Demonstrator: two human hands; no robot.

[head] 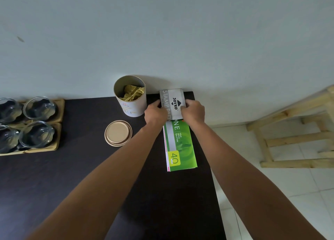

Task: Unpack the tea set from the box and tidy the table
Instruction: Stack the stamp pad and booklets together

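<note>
Both hands reach to the far right corner of the dark desk [81, 176], where they hold a grey stamp pad box [172, 102] between them. The left hand [155, 111] has its grip closed on the box's left edge, and the right hand [193, 111] has its grip closed on the right edge, fingers wrapped over the side. The box sits against the wall, its near end over the far end of a green booklet [182, 147] lying flat on the desk. Just left of the box stands an open round tin [131, 102] with crumpled gold paper [132, 94] inside, and its lid [118, 133] lies flat on the desk nearer the person. Well apart, at the left edge, four glass cups [38, 107] rest on wooden trays [60, 111]. A wooden stool [292, 131] stands on the tiled floor to the right.
</note>
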